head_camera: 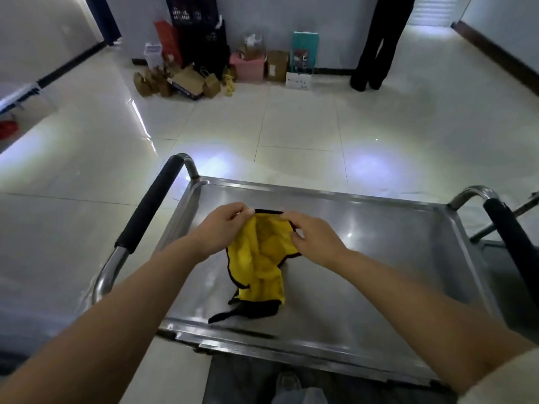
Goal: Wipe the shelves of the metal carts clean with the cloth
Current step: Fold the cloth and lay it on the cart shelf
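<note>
- The yellow cloth (pixel 262 258), edged in dark trim, hangs bunched above the middle of the cart's top shelf (pixel 379 258); its lower end trails onto the steel near the front edge.
- The left hand (pixel 221 228) pinches the cloth's upper hem between thumb and fingertips; the right hand (pixel 313 236) grips the same hem just beside it, fingers curled over the fabric. Both hands are closed on the cloth, with nothing else in them.
- Both forearms reach forward and inward from the near corners of the view, wrists meeting over the shelf.
- Risk, as I judge it: the cloth looks crumpled rather than folded flat, so a wipe begun now could smear in streaks or miss the corners; the loose trailing trim might drag.
- The padded handle (pixel 151 205) stands at the left; a second cart (pixel 507 246) sits at the right.
- Boxes and bags (pixel 221 68) lie against the far wall, and someone in dark trousers (pixel 376 45) stands there.
</note>
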Action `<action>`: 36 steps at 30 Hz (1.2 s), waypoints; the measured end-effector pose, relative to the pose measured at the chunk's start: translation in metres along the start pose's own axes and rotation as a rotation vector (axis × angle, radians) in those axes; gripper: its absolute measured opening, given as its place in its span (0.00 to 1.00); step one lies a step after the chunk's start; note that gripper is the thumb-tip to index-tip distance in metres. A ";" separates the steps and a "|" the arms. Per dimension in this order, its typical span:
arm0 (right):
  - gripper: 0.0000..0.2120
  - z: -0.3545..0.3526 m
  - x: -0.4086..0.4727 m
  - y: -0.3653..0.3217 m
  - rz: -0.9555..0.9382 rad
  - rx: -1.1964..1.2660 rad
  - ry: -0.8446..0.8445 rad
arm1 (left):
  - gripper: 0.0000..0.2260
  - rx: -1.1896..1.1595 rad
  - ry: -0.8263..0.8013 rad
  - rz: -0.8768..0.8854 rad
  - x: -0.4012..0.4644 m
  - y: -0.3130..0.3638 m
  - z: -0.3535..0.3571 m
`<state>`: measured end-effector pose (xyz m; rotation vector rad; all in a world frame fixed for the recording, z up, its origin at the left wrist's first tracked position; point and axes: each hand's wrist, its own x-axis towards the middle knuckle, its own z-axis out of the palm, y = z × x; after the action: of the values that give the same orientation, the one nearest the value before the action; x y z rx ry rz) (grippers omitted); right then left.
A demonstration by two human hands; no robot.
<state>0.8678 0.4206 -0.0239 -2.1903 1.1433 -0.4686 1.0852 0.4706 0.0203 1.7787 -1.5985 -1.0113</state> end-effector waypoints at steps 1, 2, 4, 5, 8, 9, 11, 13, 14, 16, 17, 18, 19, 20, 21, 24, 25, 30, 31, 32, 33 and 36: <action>0.12 0.001 0.007 0.010 0.071 0.009 0.017 | 0.19 -0.038 -0.008 -0.001 0.007 0.000 0.002; 0.09 0.002 0.013 0.020 0.156 0.021 0.026 | 0.20 -0.075 -0.024 0.002 0.013 0.001 0.003; 0.10 0.006 0.024 0.035 0.294 0.065 -0.006 | 0.21 -0.124 -0.090 0.008 0.023 -0.001 0.005; 0.13 0.009 0.028 0.041 0.325 0.074 -0.050 | 0.19 -0.115 -0.133 0.003 0.026 -0.004 0.005; 0.17 0.017 0.042 0.053 0.307 -0.075 -0.212 | 0.10 0.162 -0.279 -0.062 0.040 -0.027 -0.003; 0.15 0.019 0.047 0.056 0.298 -0.135 -0.232 | 0.09 0.330 -0.318 -0.093 0.044 -0.038 -0.008; 0.13 0.019 0.057 0.057 0.302 -0.186 -0.204 | 0.16 0.582 -0.332 -0.149 0.051 -0.061 -0.019; 0.13 0.013 0.069 0.051 0.296 -0.202 -0.137 | 0.14 0.685 -0.266 -0.166 0.060 -0.075 -0.033; 0.12 0.008 0.076 0.046 0.284 -0.214 -0.105 | 0.10 0.713 -0.218 -0.176 0.064 -0.077 -0.042; 0.11 -0.003 0.092 0.032 0.278 -0.221 -0.047 | 0.05 0.728 -0.098 -0.168 0.073 -0.076 -0.063; 0.11 -0.011 0.100 0.024 0.285 -0.206 -0.017 | 0.05 0.707 -0.031 -0.138 0.078 -0.074 -0.075; 0.10 -0.020 0.108 0.016 0.291 -0.179 0.018 | 0.06 0.676 0.040 -0.100 0.081 -0.069 -0.087; 0.10 -0.030 0.116 0.007 0.286 -0.150 0.058 | 0.07 0.644 0.111 -0.061 0.085 -0.063 -0.099; 0.09 -0.041 0.123 -0.003 0.266 -0.127 0.100 | 0.07 0.612 0.175 -0.024 0.088 -0.055 -0.112; 0.09 -0.053 0.128 -0.013 0.237 -0.112 0.138 | 0.07 0.576 0.223 0.009 0.092 -0.046 -0.125; 0.09 -0.084 0.139 -0.040 0.152 -0.098 0.215 | 0.08 0.455 0.264 0.091 0.099 -0.018 -0.158; 0.09 -0.092 0.140 -0.046 0.129 -0.093 0.227 | 0.09 0.424 0.270 0.120 0.100 -0.010 -0.167; 0.10 -0.109 0.129 -0.046 0.030 -0.082 0.194 | 0.07 0.318 0.284 0.175 0.092 0.001 -0.182; 0.10 -0.109 0.125 -0.040 0.025 -0.075 0.171 | 0.05 0.316 0.259 0.153 0.090 -0.003 -0.180; 0.10 -0.108 0.120 -0.033 0.032 -0.062 0.143 | 0.04 0.313 0.229 0.126 0.087 -0.009 -0.176; 0.10 -0.105 0.115 -0.026 0.042 -0.053 0.115 | 0.04 0.305 0.205 0.106 0.083 -0.015 -0.172; 0.11 -0.086 0.097 0.002 0.051 -0.064 0.011 | 0.05 0.276 0.167 0.065 0.070 -0.037 -0.148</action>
<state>0.8729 0.3087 0.0418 -2.2097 1.2328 -0.4286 1.2288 0.3936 0.0631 1.9193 -1.7424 -0.6170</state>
